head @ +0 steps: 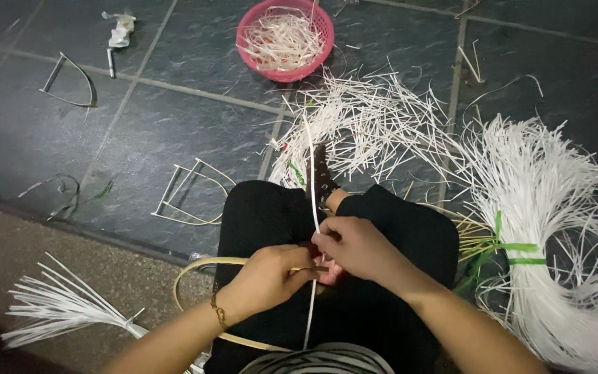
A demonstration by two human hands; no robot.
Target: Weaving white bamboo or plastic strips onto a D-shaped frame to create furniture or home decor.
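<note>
Head view, person seated on dark tiled floor, knees in black trousers. Left hand is clenched around a curved tan cane frame that loops across the lap. Right hand pinches a long white strip just beside the left fingers; the strip runs up from the lap toward the floor litter and down past the wrists. Both hands touch at the frame, where the strip appears to meet it.

Surroundings: a loose heap of short white strip offcuts ahead of the knees, a pink basket holding more offcuts beyond it, a large bundle of long white strips tied with green bands at right, a smaller bundle at lower left, and bent frames lying on the floor.

Risk, as judged: the strip is thin and under tension; a slack pinch could let it slip off the frame. Its free end lies close to the offcuts and could snag there.
</note>
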